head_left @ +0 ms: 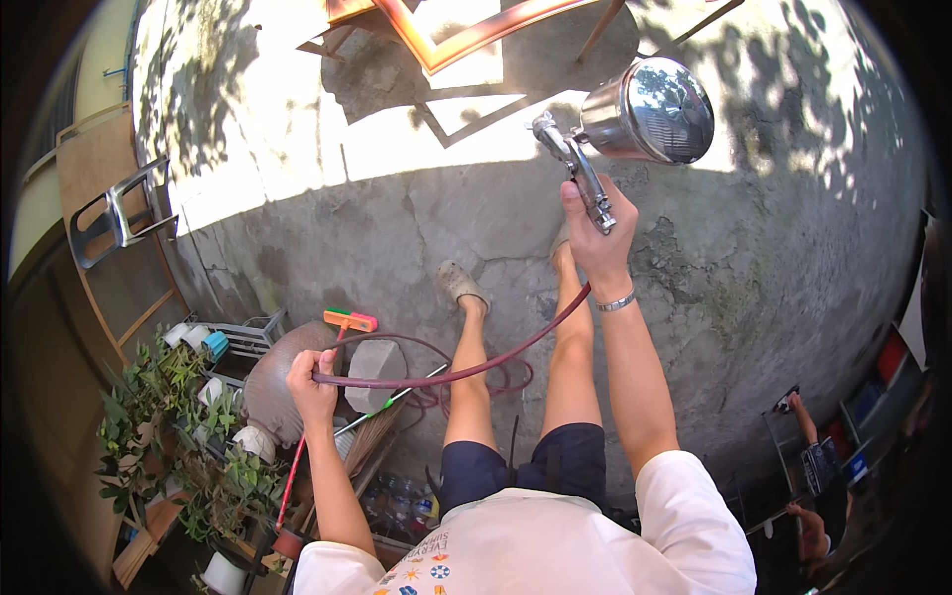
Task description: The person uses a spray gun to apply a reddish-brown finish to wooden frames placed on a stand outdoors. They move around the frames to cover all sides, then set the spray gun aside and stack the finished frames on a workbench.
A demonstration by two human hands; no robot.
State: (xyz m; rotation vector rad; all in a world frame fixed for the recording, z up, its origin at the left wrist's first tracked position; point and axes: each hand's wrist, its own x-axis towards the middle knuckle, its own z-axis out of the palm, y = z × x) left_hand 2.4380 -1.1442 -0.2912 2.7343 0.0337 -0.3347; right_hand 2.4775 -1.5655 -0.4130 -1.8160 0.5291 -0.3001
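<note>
My right hand is closed around the handle of a shiny metal spray gun, held out ahead of me. A round chrome paint cup is fixed to the gun's right side. From below that hand a dark red air hose sags leftward to my left hand, whose fingers are wrapped round it. More of the hose lies in loose coils on the ground beside my left leg. Beyond the gun, an orange-brown varnished wooden frame stands in sunlight, and its shadow falls on the concrete.
Left of me are potted plants, a rounded brown jar, a concrete block and an orange-green broom head. A metal stool is farther left. Another person is at the lower right.
</note>
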